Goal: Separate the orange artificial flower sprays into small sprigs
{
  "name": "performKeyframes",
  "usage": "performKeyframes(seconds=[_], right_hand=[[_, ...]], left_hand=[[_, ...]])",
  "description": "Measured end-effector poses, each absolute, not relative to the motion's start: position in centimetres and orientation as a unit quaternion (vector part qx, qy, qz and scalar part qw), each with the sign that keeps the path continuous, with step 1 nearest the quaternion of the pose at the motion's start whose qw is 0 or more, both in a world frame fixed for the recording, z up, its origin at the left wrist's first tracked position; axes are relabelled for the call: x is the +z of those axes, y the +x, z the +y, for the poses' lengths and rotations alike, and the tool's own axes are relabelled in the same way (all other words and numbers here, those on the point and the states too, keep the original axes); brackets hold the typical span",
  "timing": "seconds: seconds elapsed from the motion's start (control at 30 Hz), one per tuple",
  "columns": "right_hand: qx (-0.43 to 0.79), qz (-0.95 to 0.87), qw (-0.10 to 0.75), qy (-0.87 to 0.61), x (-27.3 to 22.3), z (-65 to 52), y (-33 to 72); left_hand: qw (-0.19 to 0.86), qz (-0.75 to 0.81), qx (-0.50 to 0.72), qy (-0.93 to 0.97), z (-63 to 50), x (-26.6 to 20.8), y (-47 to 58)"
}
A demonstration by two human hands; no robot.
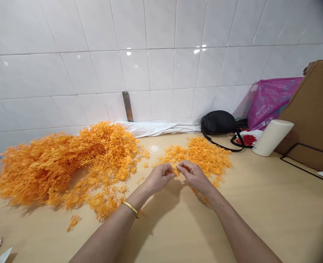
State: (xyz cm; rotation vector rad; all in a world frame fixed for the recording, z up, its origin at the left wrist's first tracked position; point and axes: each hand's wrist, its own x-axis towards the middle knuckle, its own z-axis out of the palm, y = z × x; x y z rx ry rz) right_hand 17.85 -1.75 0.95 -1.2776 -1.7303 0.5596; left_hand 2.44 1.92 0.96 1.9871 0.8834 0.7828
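My left hand (160, 178), with a gold bangle at the wrist, is closed in a pinch over the middle of the table. Close beside it, my right hand (193, 176) is pinched too, fingertips nearly meeting the left ones. A small orange plastic flower piece (175, 170) shows between them, partly hidden by the fingers. Just behind the hands spreads a low pile of small orange flower pieces (209, 155). To the left lies a much larger, tangled heap of orange plastic flower sprigs (95, 149), with loose bits around its near edge.
A white plastic floret (154, 148) lies between the piles. Back right are a black bag (219, 122) with its strap, a cream cylinder (272, 138), a purple plastic bag (272, 98), a cardboard box (315, 109) and a black wire frame (305, 168). A tiled wall (161, 69) stands behind.
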Motion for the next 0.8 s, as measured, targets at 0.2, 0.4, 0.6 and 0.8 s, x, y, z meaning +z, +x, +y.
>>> performKeyframes(seconds=[0.2, 0.4, 0.6, 0.8], right_hand=[[0.269, -0.685, 0.446, -0.509, 0.3, -1.6, 17.0], [0.189, -0.585, 0.538, -0.576, -0.5, -0.7, 16.6], [0.213, -0.327, 0.693, -0.606, -0.1, 0.0, 19.7], [0.331, -0.416, 0.645, -0.549, 0.2, -0.3, 18.6]], left_hand=[[0.495, 0.367, 0.369, 0.696, 1.8, -0.6, 3.0], [0.523, 0.371, 0.4, 0.654, 0.7, 0.2, 4.0], [0.6, 0.352, 0.398, 0.598, -0.2, 1.1, 3.7], [0.711, 0.333, 0.401, 0.473, 0.9, 0.7, 2.9]])
